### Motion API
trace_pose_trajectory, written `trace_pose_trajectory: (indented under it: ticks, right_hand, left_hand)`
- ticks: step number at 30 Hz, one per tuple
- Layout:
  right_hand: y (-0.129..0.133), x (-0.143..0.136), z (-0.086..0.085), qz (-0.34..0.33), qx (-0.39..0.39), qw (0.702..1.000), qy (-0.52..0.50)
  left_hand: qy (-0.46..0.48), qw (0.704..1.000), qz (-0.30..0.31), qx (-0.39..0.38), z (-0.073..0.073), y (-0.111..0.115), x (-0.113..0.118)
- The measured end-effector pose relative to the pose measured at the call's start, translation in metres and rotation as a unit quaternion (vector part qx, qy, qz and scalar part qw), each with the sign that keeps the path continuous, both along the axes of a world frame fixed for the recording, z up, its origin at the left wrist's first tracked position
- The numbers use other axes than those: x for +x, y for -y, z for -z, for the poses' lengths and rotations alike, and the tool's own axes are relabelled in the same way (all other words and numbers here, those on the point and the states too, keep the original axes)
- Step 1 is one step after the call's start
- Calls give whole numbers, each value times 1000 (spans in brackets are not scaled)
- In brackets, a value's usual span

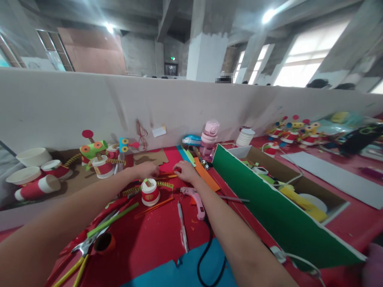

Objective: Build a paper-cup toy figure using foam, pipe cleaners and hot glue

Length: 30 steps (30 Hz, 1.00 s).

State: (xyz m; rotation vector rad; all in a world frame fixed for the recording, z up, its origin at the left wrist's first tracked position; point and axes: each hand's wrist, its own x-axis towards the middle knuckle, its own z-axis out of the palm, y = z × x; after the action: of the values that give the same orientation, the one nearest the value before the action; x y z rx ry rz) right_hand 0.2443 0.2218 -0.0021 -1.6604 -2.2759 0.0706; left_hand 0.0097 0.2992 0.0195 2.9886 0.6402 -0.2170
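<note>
My left hand and my right hand reach over the red table, a little apart, with fingers bent. An orange paper strip lies between their fingertips; whether either hand pinches it is hard to see. Just in front stands an upturned red-and-white paper cup with folded yellow-green paper springs at its sides. A pink hot glue gun rests beside my right forearm. Nearer me lie a silver pen, yellow-handled scissors, a green paper strip and an orange paper roll.
At left stand a green-headed paper-cup figure and several paper cups. A green-sided box with materials fills the right. Behind are a pink bottle and a white partition. The glue gun's black cord crosses blue paper.
</note>
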Motion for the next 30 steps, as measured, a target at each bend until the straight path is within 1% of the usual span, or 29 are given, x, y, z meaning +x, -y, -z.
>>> trace_pose_trajectory:
  ticks: [2,4,8,12,15,19,22,25,28,30]
  right_hand:
    - [-2,-3,3,-55,19,998,-38]
    - [-5,-6,7,-83,26,994,-58]
    - [-10,-13,11,-66,30,996,-51]
    - [-10,-17,10,-44,22,999,-16]
    - [-10,-20,8,-29,7,999,15]
    - [-9,-14,6,-28,-13,999,32]
    - [-9,-1,5,-30,-14,998,48]
    - [-10,11,0,-46,-16,995,82]
    - [-9,12,-6,-66,-20,990,124]
    - [-7,8,-9,-78,-7,983,168]
  left_hand:
    - [20,1000,-14,-20,-1,-3,-2]
    - [43,997,-40,-51,-3,-6,-6]
    - [70,986,-102,-108,-2,-14,-11]
    - [60,982,-124,-130,1,-20,-12]
    - [46,979,-135,-144,3,-20,-13]
    - [36,980,-131,-143,3,-14,-15]
    - [38,983,-123,-131,2,-9,-14]
    - [39,987,-117,-101,3,-6,-12]
    - [16,991,-110,-79,7,-9,-9]
    - [1,990,-112,-83,10,-11,-7]
